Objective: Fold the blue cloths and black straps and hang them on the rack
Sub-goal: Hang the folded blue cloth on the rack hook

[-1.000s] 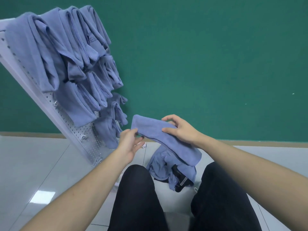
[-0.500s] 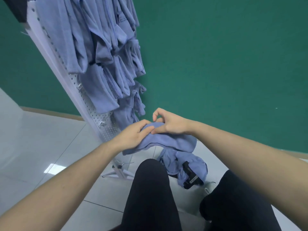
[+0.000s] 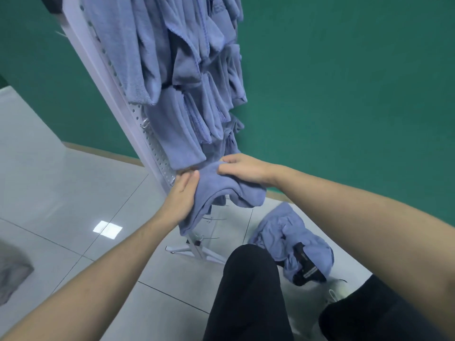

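At centre frame, left hand (image 3: 181, 196) flat against the side of a folded blue microfibre cloth (image 3: 219, 190), fingers straight and together, pressing rather than gripping. Just right of it, right hand (image 3: 242, 167) laid over the top of the same cloth, fingers bent down onto the fabric, thumb hidden, so a true grip cannot be told. Cloth draped between both hands, one end hanging toward lower centre, its top edge touching the lowest of the hung blue cloths (image 3: 177, 77). Rising from there to the upper left, a slanted white perforated metal rack (image 3: 118, 94) with small wire hooks, its foot on pale grey floor tiles (image 3: 49, 188). Toward lower right, a crumpled pile of blue cloths (image 3: 285, 232) on the floor, with a black webbing strap (image 3: 304, 267) lying in it, beside black-trousered knees (image 3: 248, 279). Behind, a green wall (image 3: 344, 82).
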